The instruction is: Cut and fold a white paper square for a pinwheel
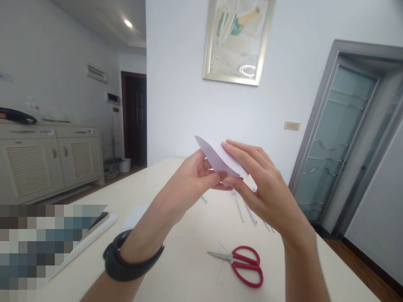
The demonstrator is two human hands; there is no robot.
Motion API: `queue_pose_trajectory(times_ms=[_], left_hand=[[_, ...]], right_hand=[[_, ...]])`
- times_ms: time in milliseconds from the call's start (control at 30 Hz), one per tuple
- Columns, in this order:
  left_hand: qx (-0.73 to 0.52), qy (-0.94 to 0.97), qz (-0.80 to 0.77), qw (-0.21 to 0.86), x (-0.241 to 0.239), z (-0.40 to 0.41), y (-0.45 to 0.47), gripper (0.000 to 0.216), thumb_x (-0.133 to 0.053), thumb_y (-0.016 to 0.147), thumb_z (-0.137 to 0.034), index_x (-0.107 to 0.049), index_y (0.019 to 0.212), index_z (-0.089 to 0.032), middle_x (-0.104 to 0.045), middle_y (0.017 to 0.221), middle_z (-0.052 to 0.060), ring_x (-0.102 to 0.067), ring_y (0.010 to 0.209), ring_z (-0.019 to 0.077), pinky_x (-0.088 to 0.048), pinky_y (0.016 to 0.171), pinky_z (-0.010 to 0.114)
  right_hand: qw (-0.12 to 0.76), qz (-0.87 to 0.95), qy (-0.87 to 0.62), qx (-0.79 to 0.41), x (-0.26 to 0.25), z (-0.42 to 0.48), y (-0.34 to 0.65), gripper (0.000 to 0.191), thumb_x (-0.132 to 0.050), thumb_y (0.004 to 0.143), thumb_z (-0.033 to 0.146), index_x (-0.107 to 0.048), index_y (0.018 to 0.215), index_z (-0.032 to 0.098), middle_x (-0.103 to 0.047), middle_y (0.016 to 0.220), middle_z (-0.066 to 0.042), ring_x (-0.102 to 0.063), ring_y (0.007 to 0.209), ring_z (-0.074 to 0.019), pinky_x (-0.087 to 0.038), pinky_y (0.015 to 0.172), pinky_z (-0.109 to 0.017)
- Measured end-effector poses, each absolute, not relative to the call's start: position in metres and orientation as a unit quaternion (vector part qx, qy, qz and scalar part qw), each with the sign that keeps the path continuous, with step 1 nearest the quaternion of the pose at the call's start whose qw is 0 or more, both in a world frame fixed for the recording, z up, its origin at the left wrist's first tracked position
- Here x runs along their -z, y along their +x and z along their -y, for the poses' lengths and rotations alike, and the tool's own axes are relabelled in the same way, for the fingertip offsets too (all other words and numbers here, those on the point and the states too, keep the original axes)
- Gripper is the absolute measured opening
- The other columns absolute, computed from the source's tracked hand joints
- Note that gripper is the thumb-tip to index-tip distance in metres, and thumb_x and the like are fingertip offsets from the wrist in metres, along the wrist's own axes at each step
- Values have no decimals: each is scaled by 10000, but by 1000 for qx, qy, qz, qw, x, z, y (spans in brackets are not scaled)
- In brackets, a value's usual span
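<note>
I hold a small folded piece of white paper [217,157] up in front of me, above the cream table [176,268]. My left hand [192,180], with a dark band on its wrist, pinches the paper's lower edge between thumb and fingers. My right hand [258,184] grips the paper from the right, its fingers laid along the upper fold and its thumb underneath. The paper's pointed end sticks out to the upper left.
Red-handled scissors [242,262] lie on the table below my hands. Several thin white paper rolls [248,212] lie beyond them. A white sheet [137,216] and a long white roll [91,239] are at the left. A sideboard [47,159] stands far left, a glass door [336,147] right.
</note>
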State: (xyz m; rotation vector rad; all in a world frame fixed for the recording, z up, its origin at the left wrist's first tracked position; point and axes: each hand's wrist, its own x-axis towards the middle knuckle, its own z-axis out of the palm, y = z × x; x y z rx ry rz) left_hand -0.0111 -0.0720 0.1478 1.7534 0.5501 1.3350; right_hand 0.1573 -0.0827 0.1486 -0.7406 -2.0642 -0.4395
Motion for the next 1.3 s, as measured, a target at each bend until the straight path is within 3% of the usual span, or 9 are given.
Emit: queue_pose_trajectory(times_ms=[100,167,300,467,667,767,967,1133,1300], left_hand=[[-546,696,-231,407,-149,71,-12,297,-624,831,-173,-577,1124,-186,-670,1158,72,-657,976,203,-549,748,256],[-535,700,-230,412,-150,70,-12,321,-615,835,-185,-568,1153,-187,-672,1151,78,-675,905,196,-554,711,265],[-489,733,-244,404,-151,67,-14,271,-570,868,-237,-621,1128,-177,-700,1060,81,-683,898,226,-555,708,304],[-455,758,-257,390,-149,63,-15,200,-556,886,-267,-664,1015,-159,-718,952,71,-689,847,216,-546,728,313],[-423,767,-222,427,-149,66,-10,273,-523,881,-186,-650,1124,-184,-706,1074,69,-691,824,184,-546,742,303],[-417,770,-220,431,-147,66,-8,296,-524,850,-129,-668,1102,-187,-708,1062,52,-671,848,180,-522,717,271],[-422,766,-217,433,-145,65,-7,425,-476,809,-32,-655,1144,-224,-702,1065,26,-646,869,171,-507,692,247],[-391,773,-222,448,-146,67,-5,291,-463,928,-228,-644,1156,-221,-692,1091,46,-670,848,162,-537,734,266],[-406,766,-220,447,-145,66,-8,418,-365,971,-437,-656,1079,-158,-710,943,69,-689,824,186,-554,805,329]], right_hand=[[433,852,-275,106,-147,83,157,587,-295,962,548,-388,1451,238,-368,1527,-27,-306,1392,-225,-272,1143,-415],[476,838,-263,54,-147,85,157,574,-205,983,526,-456,1410,237,-452,1474,-13,-374,1357,-200,-294,1129,-372],[550,778,-296,-63,-151,94,161,471,-272,1004,466,-626,1236,259,-635,1273,-5,-528,1221,-199,-380,1046,-334],[541,779,-241,-206,-158,99,178,810,-100,850,734,-680,1164,264,-653,1250,-49,-516,1250,-293,-375,1077,-443],[530,749,-353,-186,-162,101,188,189,-602,894,360,-680,1043,274,-718,954,-37,-673,873,-220,-525,662,-300],[476,769,-369,-214,-160,98,186,204,-610,878,396,-671,1022,265,-713,975,-40,-669,804,-196,-492,567,-263],[468,774,-392,-168,-158,92,183,94,-615,878,342,-650,895,257,-694,901,11,-643,837,-165,-498,647,-255],[497,754,-395,-167,-156,91,184,134,-575,900,343,-624,840,233,-677,826,4,-631,743,-153,-463,578,-253],[513,739,-408,-154,-156,88,186,145,-570,900,342,-634,829,234,-674,797,5,-608,692,-141,-439,555,-250]])
